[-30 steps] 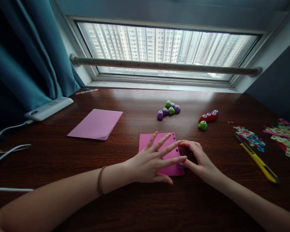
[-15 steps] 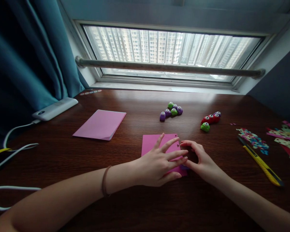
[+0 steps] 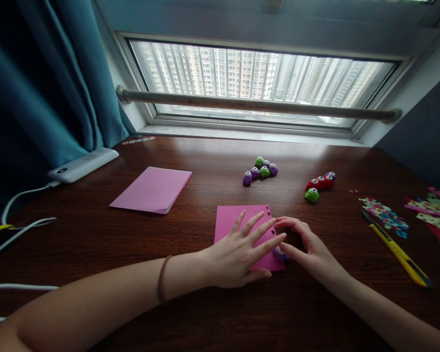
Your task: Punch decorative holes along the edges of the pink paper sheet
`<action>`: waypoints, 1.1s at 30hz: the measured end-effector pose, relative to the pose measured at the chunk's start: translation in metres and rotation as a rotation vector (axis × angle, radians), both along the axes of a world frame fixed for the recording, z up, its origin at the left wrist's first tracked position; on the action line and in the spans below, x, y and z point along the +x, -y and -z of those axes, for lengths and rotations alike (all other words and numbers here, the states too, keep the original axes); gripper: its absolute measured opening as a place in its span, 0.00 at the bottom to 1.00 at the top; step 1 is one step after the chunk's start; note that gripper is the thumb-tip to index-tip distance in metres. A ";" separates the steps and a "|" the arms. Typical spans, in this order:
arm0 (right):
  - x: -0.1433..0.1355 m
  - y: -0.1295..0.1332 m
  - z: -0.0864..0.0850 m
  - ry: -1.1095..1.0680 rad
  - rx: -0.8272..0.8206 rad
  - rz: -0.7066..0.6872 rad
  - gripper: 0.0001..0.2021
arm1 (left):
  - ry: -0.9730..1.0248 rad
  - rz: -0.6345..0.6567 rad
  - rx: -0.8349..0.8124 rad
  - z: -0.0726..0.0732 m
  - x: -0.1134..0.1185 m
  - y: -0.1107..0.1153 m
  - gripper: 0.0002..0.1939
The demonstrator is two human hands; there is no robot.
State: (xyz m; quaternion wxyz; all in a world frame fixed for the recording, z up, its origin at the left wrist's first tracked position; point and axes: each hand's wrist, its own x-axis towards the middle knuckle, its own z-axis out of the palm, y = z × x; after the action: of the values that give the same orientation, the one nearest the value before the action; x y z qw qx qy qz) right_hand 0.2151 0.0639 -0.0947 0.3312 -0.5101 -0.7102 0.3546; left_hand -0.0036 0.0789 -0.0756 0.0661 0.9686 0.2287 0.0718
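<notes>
The left hand (image 3: 236, 252) spreads wide over the square pink paper sheet (image 3: 225, 217); the right hand (image 3: 312, 247) curves, thumb and fingers parted, at its right edge. Beside that thumb, toward the near-right corner, sits a rounded purple plastic punch (image 3: 279, 253).

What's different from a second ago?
The left hand is a bit less widely spread over the pink paper sheet. The whole view shifted slightly. The right hand stayed beside the purple craft punch; the yellow utility knife stayed put.
</notes>
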 end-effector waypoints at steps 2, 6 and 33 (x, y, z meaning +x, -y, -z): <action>0.004 -0.002 -0.003 -0.022 -0.043 -0.040 0.16 | -0.001 -0.032 -0.037 0.001 0.000 -0.001 0.37; 0.015 -0.009 -0.011 0.015 -0.152 -0.204 0.21 | 0.017 -0.079 -0.108 0.003 0.001 -0.002 0.41; 0.075 -0.062 0.007 0.295 0.095 0.443 0.18 | -0.004 -0.050 -0.168 0.004 0.001 -0.004 0.35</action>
State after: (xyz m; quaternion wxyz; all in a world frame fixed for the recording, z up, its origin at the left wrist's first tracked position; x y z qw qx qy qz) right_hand 0.2901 0.1260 -0.1014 0.3172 -0.6830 -0.6377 0.1617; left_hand -0.0030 0.0833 -0.0798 0.1450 0.9537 0.2583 0.0521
